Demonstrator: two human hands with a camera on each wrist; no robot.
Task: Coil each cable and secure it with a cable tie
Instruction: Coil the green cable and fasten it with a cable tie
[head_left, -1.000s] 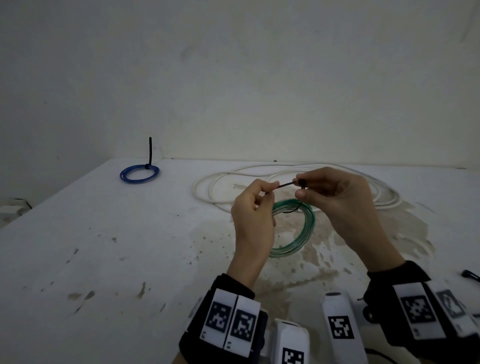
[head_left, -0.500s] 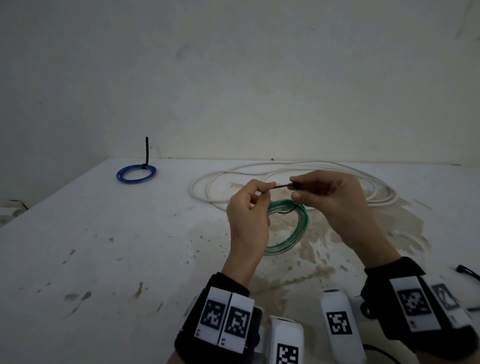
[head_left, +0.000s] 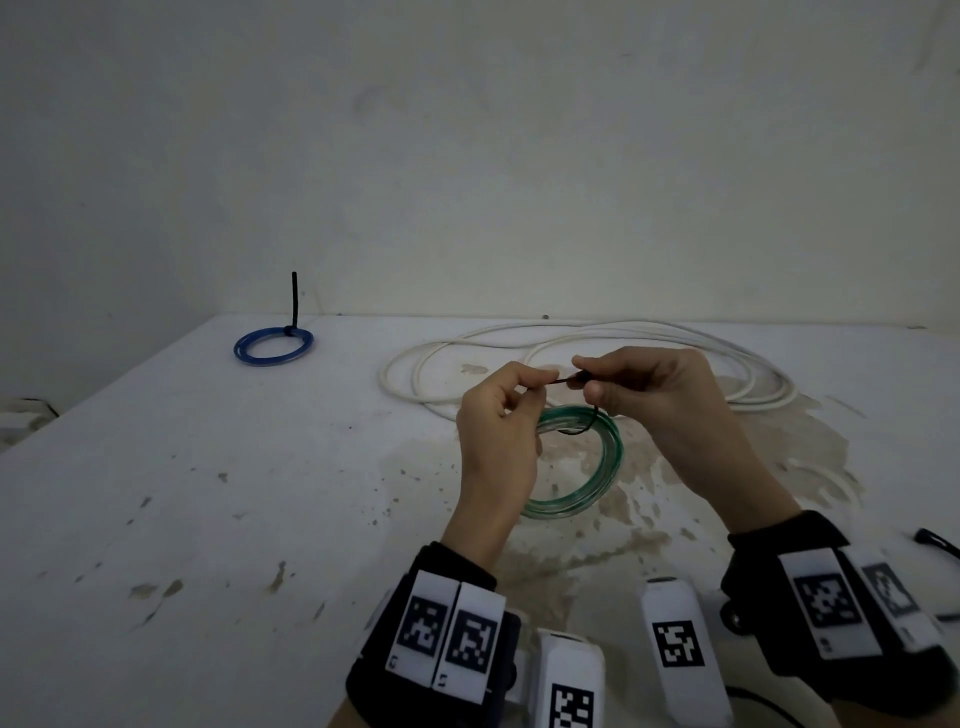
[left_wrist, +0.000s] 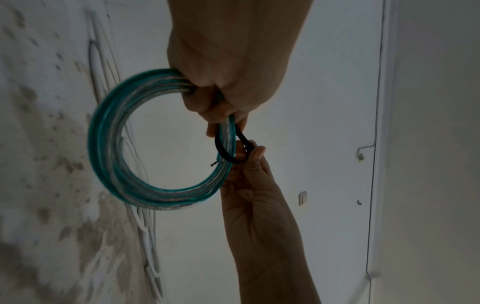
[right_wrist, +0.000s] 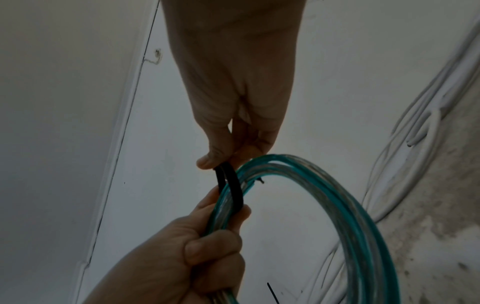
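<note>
Green-and-clear coiled cable (head_left: 582, 457) hangs above the tabletop (head_left: 260, 493), held up in your left hand (head_left: 498, 441), fingers curled round the bundle. Black cable tie (left_wrist: 231, 148) loops loosely round the coil; your left hand also pinches its tail, your right hand (head_left: 649, 389) pinches its head end. Behind lies a loose white cable (head_left: 519, 343). Far left sits a blue coil (head_left: 272, 345), already tied, black tail upright. Spare black tie (head_left: 935, 540) at right edge.
</note>
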